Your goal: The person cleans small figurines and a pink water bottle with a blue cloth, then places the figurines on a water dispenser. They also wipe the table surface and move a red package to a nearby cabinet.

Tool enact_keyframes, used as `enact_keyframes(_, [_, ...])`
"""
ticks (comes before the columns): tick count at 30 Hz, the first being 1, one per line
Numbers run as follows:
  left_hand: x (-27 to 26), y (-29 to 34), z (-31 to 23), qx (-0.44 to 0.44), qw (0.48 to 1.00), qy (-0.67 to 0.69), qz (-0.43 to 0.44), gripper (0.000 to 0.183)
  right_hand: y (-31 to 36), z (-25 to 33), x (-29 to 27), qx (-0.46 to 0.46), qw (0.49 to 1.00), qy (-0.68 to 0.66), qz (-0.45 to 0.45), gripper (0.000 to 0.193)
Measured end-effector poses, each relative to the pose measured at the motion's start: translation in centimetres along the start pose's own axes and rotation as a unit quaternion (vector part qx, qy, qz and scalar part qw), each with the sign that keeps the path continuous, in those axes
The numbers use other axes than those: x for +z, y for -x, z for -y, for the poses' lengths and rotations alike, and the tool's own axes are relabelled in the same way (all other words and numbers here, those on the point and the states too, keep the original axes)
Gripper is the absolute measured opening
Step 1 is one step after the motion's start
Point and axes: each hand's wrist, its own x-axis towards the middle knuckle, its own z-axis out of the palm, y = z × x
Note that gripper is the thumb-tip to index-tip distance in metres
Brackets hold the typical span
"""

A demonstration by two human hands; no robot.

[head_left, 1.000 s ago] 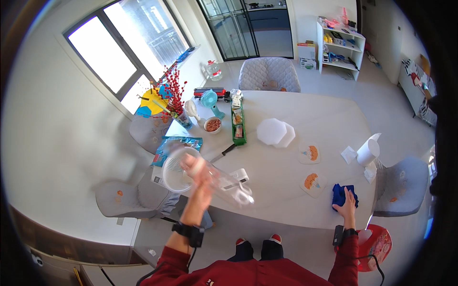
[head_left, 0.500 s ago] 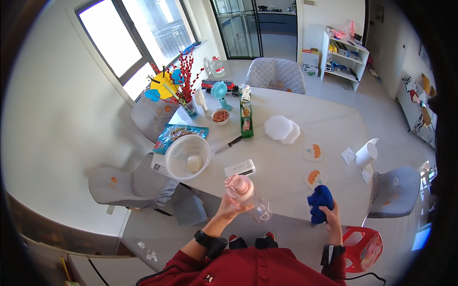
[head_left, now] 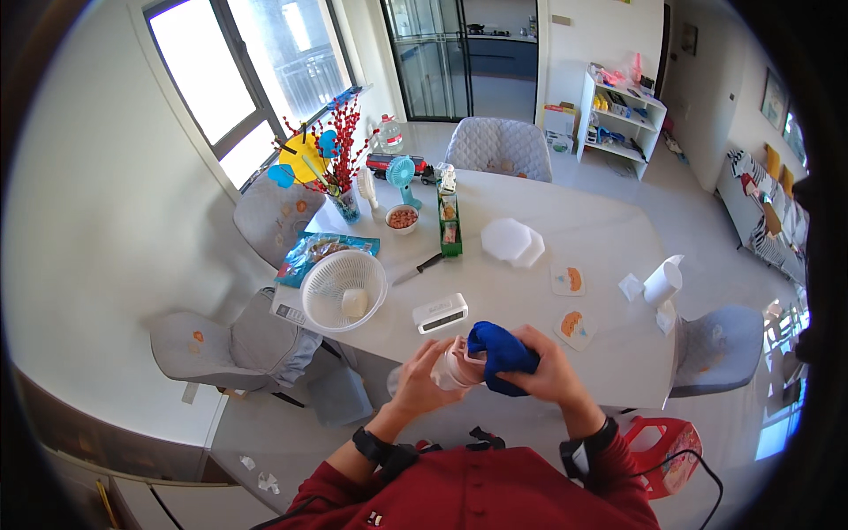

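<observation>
Left hand point(head_left: 419, 385) wrapped round a clear bottle with a pink lid point(head_left: 456, 364), bottle tipped on its side, lid end toward the right. Right hand point(head_left: 549, 373) grasps a bunched blue cloth point(head_left: 507, 357), pressed to the lid. Both hands meet over the near edge of the pale bench point(head_left: 609, 238), in front of a white box-shaped device point(head_left: 442, 311). Farther left on the bench, a white slotted basket point(head_left: 328, 278) with a pale object point(head_left: 355, 303) inside. Black-handled knife point(head_left: 418, 268) lies between basket and green tray point(head_left: 451, 250). Right side: two printed coasters point(head_left: 568, 281), white paper roll point(head_left: 662, 281).
</observation>
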Motion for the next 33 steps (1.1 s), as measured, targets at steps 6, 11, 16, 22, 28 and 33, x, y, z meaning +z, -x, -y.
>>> enact_keyframes(6, [-2.1,0.2,0.4,0.031,0.995,0.039,0.081,0.076,-0.3,-0.8,-0.7,0.137,0.975,-0.168,-0.055,0.039])
enact_keyframes(11, [-1.3,0.0,0.8,0.039,0.985,0.073,0.149,0.079,0.3,0.1,0.4,-0.002,0.999,0.002,-0.035,0.038])
enact_keyframes(16, [-2.0,-0.1,0.4,0.028,0.984,0.015,0.175,0.076,-1.4,-0.4,-0.3,-0.027,0.988,0.08,-0.127,0.036])
enact_keyframes(22, [-1.3,0.0,0.6,0.008,0.982,0.114,0.152,0.069,0.3,0.5,-2.0,-0.106,0.989,-0.032,-0.102,0.037])
enact_keyframes(28, [-1.1,0.3,1.7,-0.031,0.966,0.135,0.219,0.067,0.3,0.1,-0.2,-0.117,0.978,0.143,-0.097,0.044])
enact_keyframes(33, [-0.5,0.1,0.3,0.024,0.955,0.033,0.295,0.073,-1.4,-0.5,0.0,-0.141,0.931,0.276,-0.193,0.044])
